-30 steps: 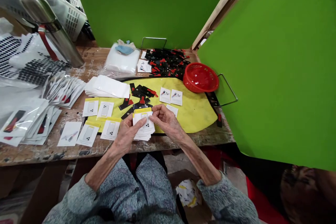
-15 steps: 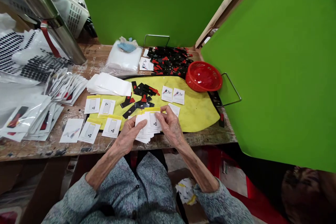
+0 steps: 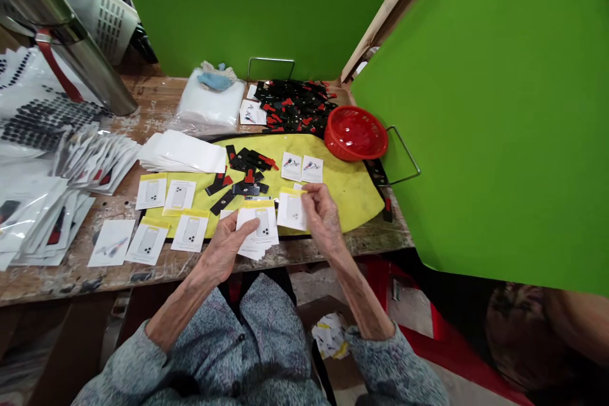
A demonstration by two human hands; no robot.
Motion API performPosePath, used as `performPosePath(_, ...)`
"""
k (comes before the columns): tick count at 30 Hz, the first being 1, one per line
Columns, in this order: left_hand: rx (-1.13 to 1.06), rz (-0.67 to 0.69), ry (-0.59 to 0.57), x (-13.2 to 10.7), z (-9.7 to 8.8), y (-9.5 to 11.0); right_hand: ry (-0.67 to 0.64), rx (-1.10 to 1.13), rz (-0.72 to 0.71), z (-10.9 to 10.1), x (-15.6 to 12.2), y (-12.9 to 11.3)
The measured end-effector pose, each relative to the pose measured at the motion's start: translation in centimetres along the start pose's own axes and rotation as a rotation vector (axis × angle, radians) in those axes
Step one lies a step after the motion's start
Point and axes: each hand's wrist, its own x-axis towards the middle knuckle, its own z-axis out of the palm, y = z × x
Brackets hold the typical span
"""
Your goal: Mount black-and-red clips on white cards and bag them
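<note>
My left hand (image 3: 228,244) grips a stack of printed cards (image 3: 259,228), thumb on top; the top card has a yellow strip and a phone picture. Pinched in my right hand (image 3: 323,216) is a single card (image 3: 291,210) with a yellow strip, held apart to the right of the stack. Beyond the hands, black straps with red tips (image 3: 245,174) lie loose on the yellow cloth (image 3: 352,193). Two cards with a cable picture (image 3: 301,168) lie behind my right hand. Several phone-picture cards (image 3: 190,230) are spread out on the left.
A red basket (image 3: 356,134) stands at the back right beside a heap of black straps (image 3: 297,104). White slips (image 3: 183,152), filled packets (image 3: 98,158) and a steel flask (image 3: 71,44) stand or lie left. Green panels (image 3: 266,6) border the table; a person's arm shows lower right.
My right hand has drawn one card off the stack and moved it right. My left hand keeps the stack. The view has shifted slightly.
</note>
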Motion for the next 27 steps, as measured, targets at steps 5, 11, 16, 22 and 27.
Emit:
performPosePath(5, 0.000, -0.008, 0.024, -0.4, 0.0, 0.1, 0.179, -0.358, -0.049, -5.5, 2.4, 2.7)
performPosePath(11, -0.001, 0.010, 0.033, -0.1, 1.5, -0.5, 0.171, -0.402, -0.172, -3.4, -0.4, 0.5)
performPosePath(16, 0.032, 0.070, 0.032, 0.4, 1.9, -1.1, -0.238, 0.214, 0.038, 1.2, -2.8, -1.7)
performPosePath(22, 0.001, 0.060, -0.011, -0.1, 1.3, -1.1, -0.216, 0.220, 0.107, 2.2, -2.9, -1.1)
performPosePath(27, 0.009, 0.053, 0.001, -0.5, 0.5, -0.7, -0.127, 0.221, 0.052, 2.1, -2.3, -1.2)
